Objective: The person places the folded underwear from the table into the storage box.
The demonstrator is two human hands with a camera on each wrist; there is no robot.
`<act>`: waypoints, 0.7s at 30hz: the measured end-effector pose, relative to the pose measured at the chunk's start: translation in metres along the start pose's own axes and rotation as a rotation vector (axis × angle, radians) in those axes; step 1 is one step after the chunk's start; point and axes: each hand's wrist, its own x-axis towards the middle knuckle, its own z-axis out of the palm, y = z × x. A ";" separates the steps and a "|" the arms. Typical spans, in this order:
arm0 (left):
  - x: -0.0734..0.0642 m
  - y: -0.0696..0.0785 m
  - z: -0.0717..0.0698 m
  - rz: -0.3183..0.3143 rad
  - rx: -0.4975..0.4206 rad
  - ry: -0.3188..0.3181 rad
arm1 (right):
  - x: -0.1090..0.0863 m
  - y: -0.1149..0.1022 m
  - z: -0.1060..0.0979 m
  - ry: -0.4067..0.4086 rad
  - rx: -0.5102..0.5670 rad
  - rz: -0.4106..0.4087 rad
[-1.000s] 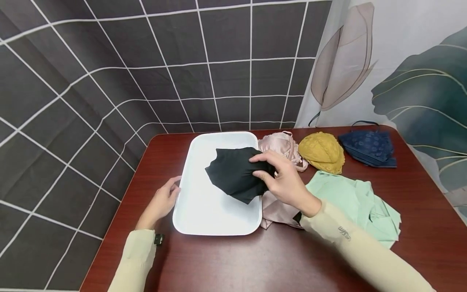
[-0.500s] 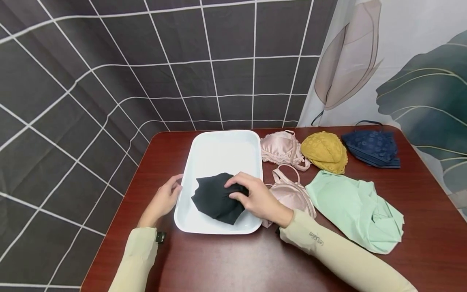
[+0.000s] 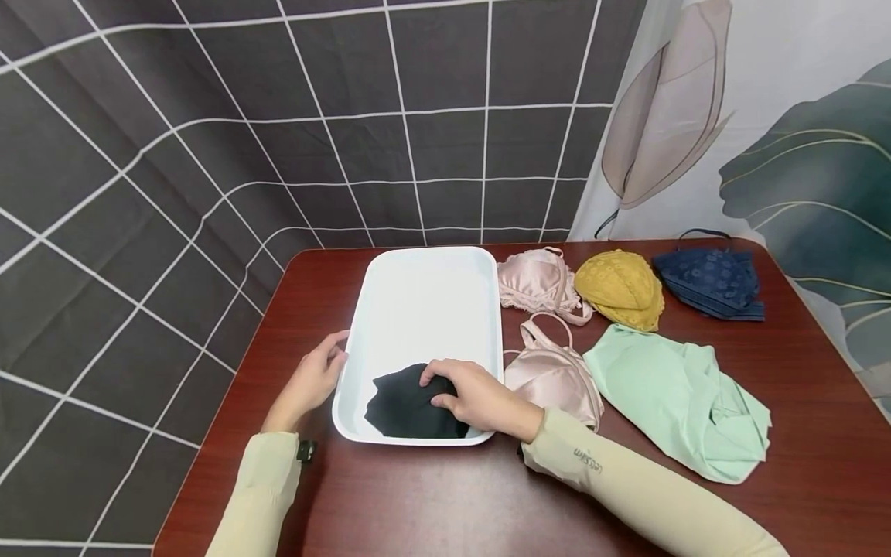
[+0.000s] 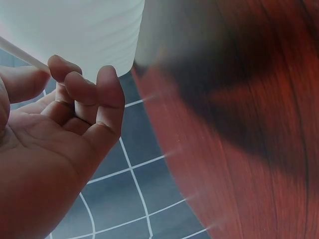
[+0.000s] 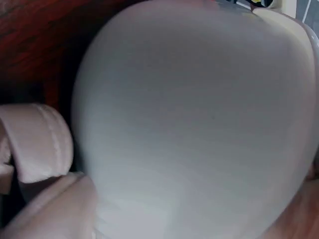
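Note:
In the head view a white tray (image 3: 425, 325) lies on the table. My left hand (image 3: 316, 379) is at its left side; the left wrist view shows the thumb and fingertips (image 4: 64, 67) pinching the rim. My right hand (image 3: 476, 398) reaches over the tray's right rim and pinches a black cloth garment (image 3: 411, 406) between thumb and fingers. That garment lies spread at the near end of the tray, its right part hidden under the hand. Just right of the tray is a pink satin bra (image 3: 553, 379), partly behind my right wrist.
Along the back stand a pale pink lace bra (image 3: 532, 278), a mustard bra (image 3: 619, 290) and a navy bra (image 3: 710, 282). A mint green garment (image 3: 682, 402) lies on the right of the red-brown table (image 3: 418, 503). A dark checked curtain (image 3: 334, 155) hangs behind.
My right hand has carried the black garment left and toward me, from above the tray's right side down into its near end. My left hand stays at the rim.

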 end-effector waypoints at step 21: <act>0.001 -0.002 0.002 -0.005 0.010 0.003 | -0.006 -0.009 -0.019 -0.205 -0.159 0.186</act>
